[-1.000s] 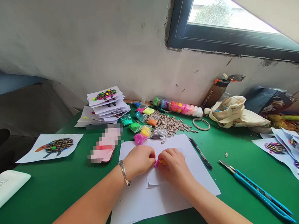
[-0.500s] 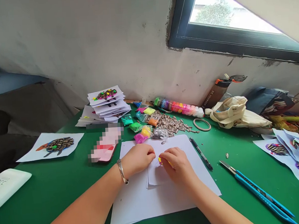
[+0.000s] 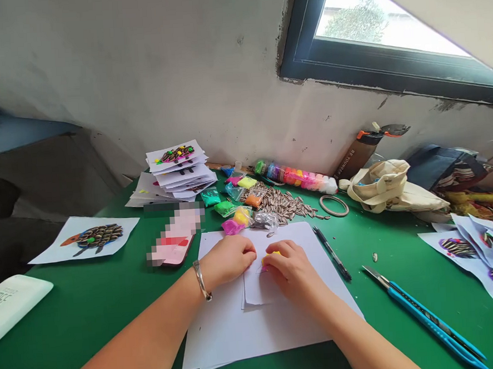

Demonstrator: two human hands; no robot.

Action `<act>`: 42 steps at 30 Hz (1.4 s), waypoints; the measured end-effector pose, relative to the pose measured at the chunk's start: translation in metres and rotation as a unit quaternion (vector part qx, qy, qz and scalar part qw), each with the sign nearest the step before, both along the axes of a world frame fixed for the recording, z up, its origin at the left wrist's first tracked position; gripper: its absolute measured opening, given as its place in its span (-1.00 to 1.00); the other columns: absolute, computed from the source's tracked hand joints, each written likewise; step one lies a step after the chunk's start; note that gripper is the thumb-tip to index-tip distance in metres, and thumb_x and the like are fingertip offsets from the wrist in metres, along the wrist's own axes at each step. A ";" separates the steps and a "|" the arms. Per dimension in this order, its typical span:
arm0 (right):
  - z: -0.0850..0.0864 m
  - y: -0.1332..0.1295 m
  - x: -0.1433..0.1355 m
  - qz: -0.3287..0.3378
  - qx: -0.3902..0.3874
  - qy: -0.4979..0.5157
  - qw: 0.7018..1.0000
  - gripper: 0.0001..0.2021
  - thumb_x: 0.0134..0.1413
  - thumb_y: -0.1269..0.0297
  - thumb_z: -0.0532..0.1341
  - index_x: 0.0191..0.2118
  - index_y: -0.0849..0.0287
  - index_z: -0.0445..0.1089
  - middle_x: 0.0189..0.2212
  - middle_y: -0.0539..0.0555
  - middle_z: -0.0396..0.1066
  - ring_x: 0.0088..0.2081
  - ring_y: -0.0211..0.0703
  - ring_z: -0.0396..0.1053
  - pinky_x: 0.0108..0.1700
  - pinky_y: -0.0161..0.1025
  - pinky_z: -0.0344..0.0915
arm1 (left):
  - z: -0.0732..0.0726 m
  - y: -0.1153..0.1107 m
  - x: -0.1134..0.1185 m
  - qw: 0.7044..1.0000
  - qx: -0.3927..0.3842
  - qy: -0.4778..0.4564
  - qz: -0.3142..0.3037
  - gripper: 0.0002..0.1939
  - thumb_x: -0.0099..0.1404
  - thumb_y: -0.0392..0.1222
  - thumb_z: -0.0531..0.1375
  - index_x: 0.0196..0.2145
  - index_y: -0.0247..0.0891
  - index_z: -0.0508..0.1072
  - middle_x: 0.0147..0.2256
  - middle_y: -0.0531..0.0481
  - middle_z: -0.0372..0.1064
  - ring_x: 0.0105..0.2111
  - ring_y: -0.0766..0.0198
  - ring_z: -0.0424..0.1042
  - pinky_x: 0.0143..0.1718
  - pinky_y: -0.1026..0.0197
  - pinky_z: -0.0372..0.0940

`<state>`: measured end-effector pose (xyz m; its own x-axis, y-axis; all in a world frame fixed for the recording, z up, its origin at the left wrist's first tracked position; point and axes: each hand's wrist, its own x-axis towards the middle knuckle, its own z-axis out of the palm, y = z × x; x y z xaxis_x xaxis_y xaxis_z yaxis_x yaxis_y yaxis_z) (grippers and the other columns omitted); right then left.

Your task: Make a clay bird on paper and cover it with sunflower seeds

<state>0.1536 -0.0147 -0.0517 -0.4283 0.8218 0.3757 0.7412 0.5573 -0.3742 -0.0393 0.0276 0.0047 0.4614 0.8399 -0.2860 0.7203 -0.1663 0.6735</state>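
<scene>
Head camera view, looking down at my two bare hands over white paper. My right hand [image 3: 291, 271] is curled, fingertips and thumb drawn together on a small yellow-and-pink lump [image 3: 265, 258], probably modelling clay, mostly hidden by my fingers. It sits just above a small white sheet [image 3: 257, 292]; whether it touches the sheet I cannot tell. My left hand [image 3: 230, 259] is folded closed at that sheet's upper left edge, thumb against forefinger; I cannot see whether a scrap is pinched there.

I judge the lump to be very light, soft and a little tacky: easily dented, not brittle. A gentle fingertip pinch at its sides should suit it; a hard squeeze would flatten it. The sheet looks thin and quick to slide or crease, so it is best held by an edge.

Beneath lie larger white sheets [image 3: 239, 341] on a smooth green surface [image 3: 91, 305]. A pen [image 3: 332, 254] lies just to the right, a blue-handled craft knife [image 3: 434, 320] farther right. Beyond my hands are small bags of coloured clay [image 3: 232, 226] and a heap of striped seeds [image 3: 283, 203]. Behind stands a scuffed grey wall [image 3: 160, 73] with a dark-framed window [image 3: 351, 22] at upper right.
</scene>
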 end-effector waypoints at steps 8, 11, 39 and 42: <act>0.010 -0.005 -0.010 0.001 0.051 0.060 0.997 -0.86 0.23 0.43 0.11 -0.27 0.12 0.40 -0.20 0.10 0.40 -0.14 -0.09 0.26 -0.13 -0.13 0.21 | -0.001 0.002 0.000 1.000 0.002 0.002 -0.008 -0.80 0.12 -0.25 0.01 -0.61 -0.22 0.32 -0.57 0.06 0.38 -0.51 0.26 0.32 -0.52 0.25 0.06; 0.007 -0.006 -0.015 -0.003 0.066 0.029 0.997 -0.84 0.22 0.46 0.11 -0.27 0.10 0.42 -0.25 0.08 0.39 -0.21 -0.12 0.25 -0.16 -0.16 0.18 | -0.002 0.003 0.000 1.000 0.006 0.003 -0.010 -0.80 0.13 -0.25 0.01 -0.60 -0.22 0.31 -0.58 0.07 0.37 -0.52 0.27 0.31 -0.51 0.26 0.06; 0.011 -0.016 -0.012 0.043 0.050 -0.026 0.997 -0.76 0.07 0.57 0.09 -0.27 0.12 0.41 -0.30 0.07 0.41 -0.23 -0.11 0.22 -0.16 -0.11 0.14 | -0.001 0.001 0.001 0.999 0.022 0.029 -0.016 -0.77 0.17 -0.29 0.04 -0.46 -0.23 0.51 -0.51 0.03 0.46 -0.45 0.24 0.38 -0.42 0.26 0.15; 0.013 -0.020 -0.004 0.030 0.044 -0.018 0.998 -0.71 0.10 0.59 0.05 -0.22 0.11 0.42 -0.28 0.08 0.41 -0.23 -0.10 0.22 -0.16 -0.11 0.15 | -0.001 -0.001 0.002 0.999 0.023 0.028 -0.014 -0.77 0.18 -0.30 0.05 -0.44 -0.22 0.52 -0.49 0.03 0.48 -0.43 0.24 0.40 -0.42 0.27 0.15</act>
<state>0.1492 -0.0349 -0.0391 -0.4900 0.7591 0.4286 0.7183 0.6301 -0.2949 -0.0377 0.0269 0.0039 0.4692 0.8394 -0.2743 0.7516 -0.2165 0.6231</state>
